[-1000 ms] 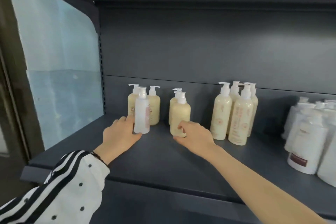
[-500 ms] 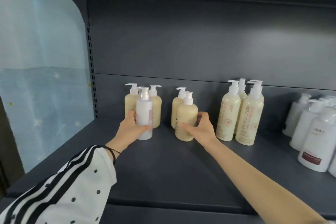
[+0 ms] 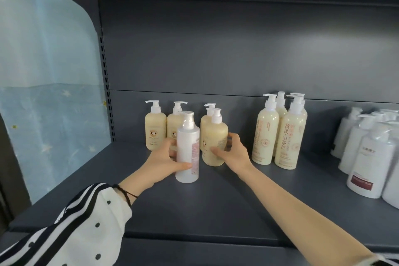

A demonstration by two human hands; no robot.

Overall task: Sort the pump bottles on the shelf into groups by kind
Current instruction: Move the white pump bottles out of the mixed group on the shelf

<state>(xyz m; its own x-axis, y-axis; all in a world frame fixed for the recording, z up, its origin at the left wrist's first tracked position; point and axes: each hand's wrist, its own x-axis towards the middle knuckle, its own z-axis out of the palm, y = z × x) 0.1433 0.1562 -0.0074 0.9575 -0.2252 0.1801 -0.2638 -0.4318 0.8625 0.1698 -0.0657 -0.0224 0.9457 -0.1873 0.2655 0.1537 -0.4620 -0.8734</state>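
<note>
A slim white pump bottle (image 3: 187, 147) with a pink label stands on the grey shelf (image 3: 216, 205), gripped by my left hand (image 3: 164, 161). To its right, my right hand (image 3: 232, 152) wraps around a squat cream pump bottle (image 3: 214, 142); a second squat cream bottle (image 3: 205, 123) stands close behind it. Two more squat cream bottles (image 3: 155, 130) stand at the back left, one partly hidden by the white bottle. Several tall cream bottles (image 3: 287, 138) with red lettering are grouped to the right. White bottles (image 3: 367, 162) with dark red labels crowd the far right.
A pale blue sheet (image 3: 49, 93) covers the shelf's left side panel. The grey back wall (image 3: 237, 49) rises behind the bottles and another shelf overhangs above. Bare shelf surface runs along the front edge.
The left hand has closed on the slim white bottle and drawn it forward and right, off the squat bottles. The right hand has wrapped around the front squat cream bottle.
</note>
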